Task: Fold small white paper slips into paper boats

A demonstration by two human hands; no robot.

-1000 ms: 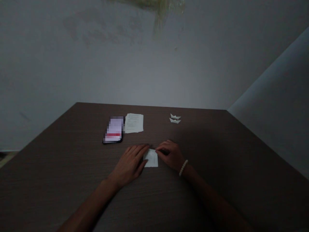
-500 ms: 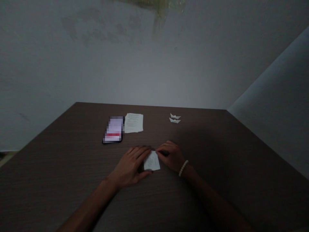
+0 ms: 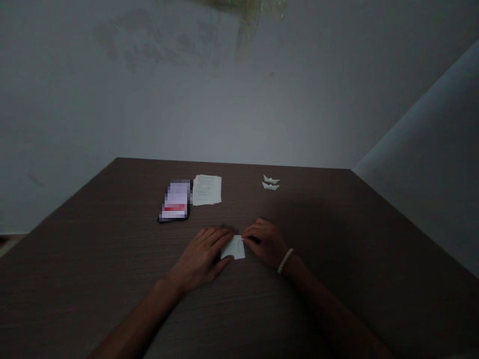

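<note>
A small sheet of printed paper (image 3: 234, 248) lies on the brown table between my two hands. My left hand (image 3: 204, 257) rests over its left side, fingers stretched out along the far left edge and the thumb at the near edge. At the paper's upper right corner, my right hand (image 3: 265, 242) pinches the edge between thumb and fingers. A beaded bracelet (image 3: 285, 261) circles my right wrist. Part of the paper is hidden under my left fingers.
Beyond my left hand lie a phone (image 3: 175, 201) with a blurred screen and a stack of printed paper sheets (image 3: 207, 190) touching or nearly touching it. Two small folded paper boats (image 3: 271, 183) sit farther back right. The table (image 3: 93, 239) reaches to a stained wall (image 3: 239, 114).
The paper's near edge has drawn slightly away from me, so less of the sheet shows. My left thumb has shifted a little forward. The phone, stack and boats stay put.
</note>
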